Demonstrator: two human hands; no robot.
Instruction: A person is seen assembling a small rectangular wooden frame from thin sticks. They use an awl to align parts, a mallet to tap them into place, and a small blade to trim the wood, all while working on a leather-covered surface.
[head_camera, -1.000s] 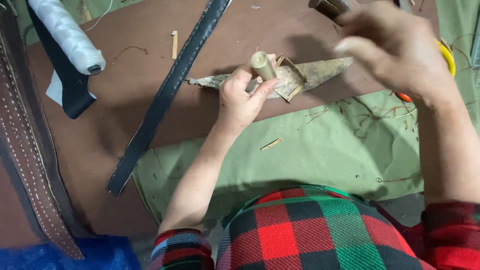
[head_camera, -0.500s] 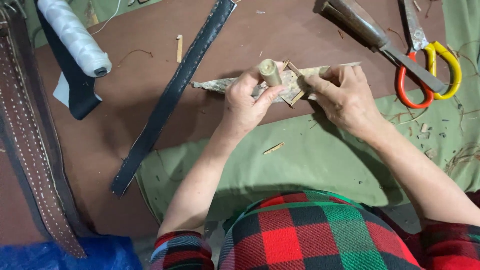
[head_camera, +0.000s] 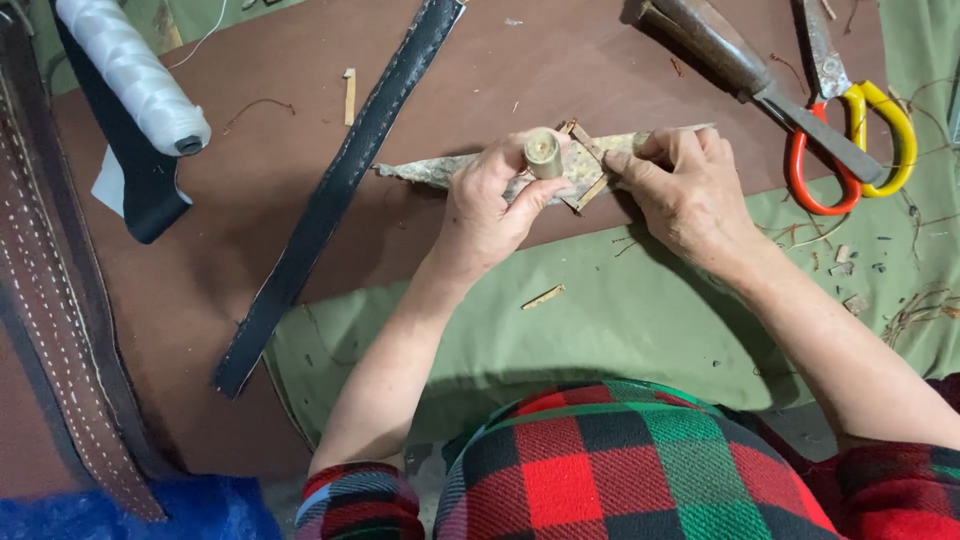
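Observation:
My left hand (head_camera: 490, 205) grips a short tool with a round tan wooden handle (head_camera: 543, 153), held upright over a long pointed grey-tan leather piece (head_camera: 425, 171) lying on the brown work surface (head_camera: 250, 250). My right hand (head_camera: 685, 185) presses down on the right part of that same piece, fingers bent over it beside a small square buckle-like frame (head_camera: 588, 170). The tool's working end is hidden under my left fingers.
A black stitched strap (head_camera: 330, 200) lies diagonally at left. A white thread spool (head_camera: 135, 75) rests top left, brown stitched belts (head_camera: 50, 300) along the left edge. Red and yellow scissors (head_camera: 850, 120) and a dark-handled tool (head_camera: 715, 45) lie top right. Green cloth (head_camera: 620, 320) covers the near side.
My right hand came down from above the table and settled on the leather piece beside my left hand. My left hand stayed on the tool.

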